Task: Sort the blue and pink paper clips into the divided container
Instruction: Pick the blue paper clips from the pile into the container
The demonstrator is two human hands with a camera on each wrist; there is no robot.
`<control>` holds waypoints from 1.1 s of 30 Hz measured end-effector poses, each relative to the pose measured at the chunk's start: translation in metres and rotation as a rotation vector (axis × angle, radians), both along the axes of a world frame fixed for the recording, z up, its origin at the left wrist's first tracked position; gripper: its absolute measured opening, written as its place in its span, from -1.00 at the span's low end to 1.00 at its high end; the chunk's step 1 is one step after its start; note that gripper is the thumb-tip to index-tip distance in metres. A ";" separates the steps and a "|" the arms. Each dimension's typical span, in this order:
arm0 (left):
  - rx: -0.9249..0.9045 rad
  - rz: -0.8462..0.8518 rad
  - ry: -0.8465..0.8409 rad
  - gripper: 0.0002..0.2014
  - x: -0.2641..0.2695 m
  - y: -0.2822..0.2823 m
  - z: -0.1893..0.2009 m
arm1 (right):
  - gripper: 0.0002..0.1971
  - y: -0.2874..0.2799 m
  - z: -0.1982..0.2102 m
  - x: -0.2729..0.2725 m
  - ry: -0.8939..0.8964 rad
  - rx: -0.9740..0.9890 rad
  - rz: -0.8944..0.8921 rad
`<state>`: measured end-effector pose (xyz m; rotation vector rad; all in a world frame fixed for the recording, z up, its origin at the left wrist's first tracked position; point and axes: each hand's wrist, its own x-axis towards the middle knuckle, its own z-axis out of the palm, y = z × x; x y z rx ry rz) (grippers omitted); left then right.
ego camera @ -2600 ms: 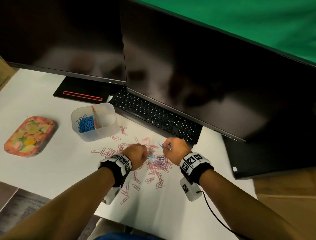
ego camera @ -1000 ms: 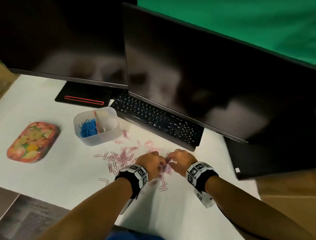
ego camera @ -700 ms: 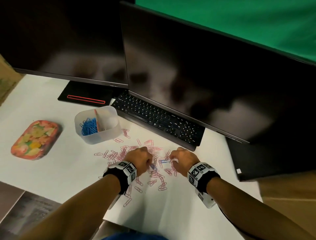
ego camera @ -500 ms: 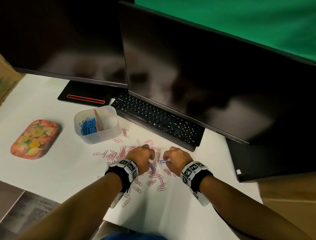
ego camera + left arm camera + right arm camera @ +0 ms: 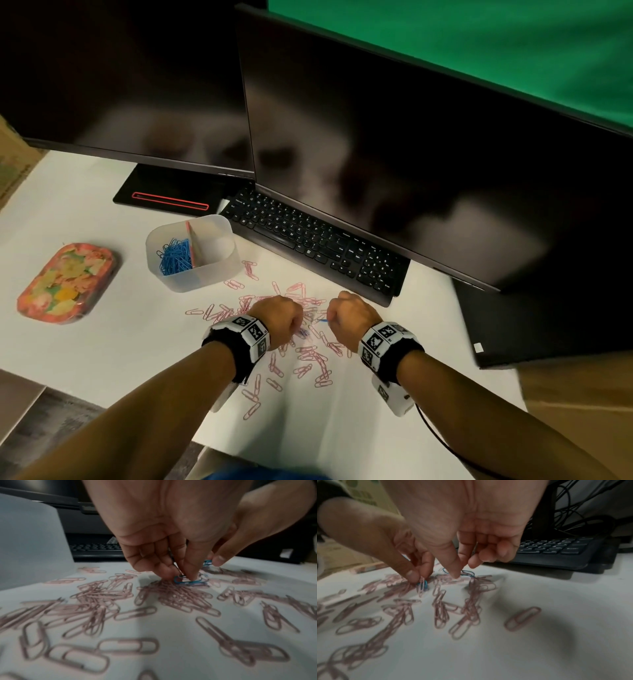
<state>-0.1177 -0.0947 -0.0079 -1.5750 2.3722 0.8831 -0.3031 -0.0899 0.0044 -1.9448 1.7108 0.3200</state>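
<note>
From the head view, your knuckles hide both sets of fingers. Your left hand pinches a blue paper clip amid the pink paper clips; your right hand pinches a second blue clip, near the divided container.

Two dark monitors and a black keyboard stand on a white desk before a green wall.

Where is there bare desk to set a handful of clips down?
Bare white desk lies between the floral tin and the pink clips, and again right of the right hand, before the black monitor base. It is crowded between the divided container and both wrists.
</note>
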 end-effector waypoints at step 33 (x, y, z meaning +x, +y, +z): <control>0.004 0.512 0.305 -0.88 0.012 0.004 0.004 | -0.86 -0.005 0.002 0.008 -0.566 0.017 -0.487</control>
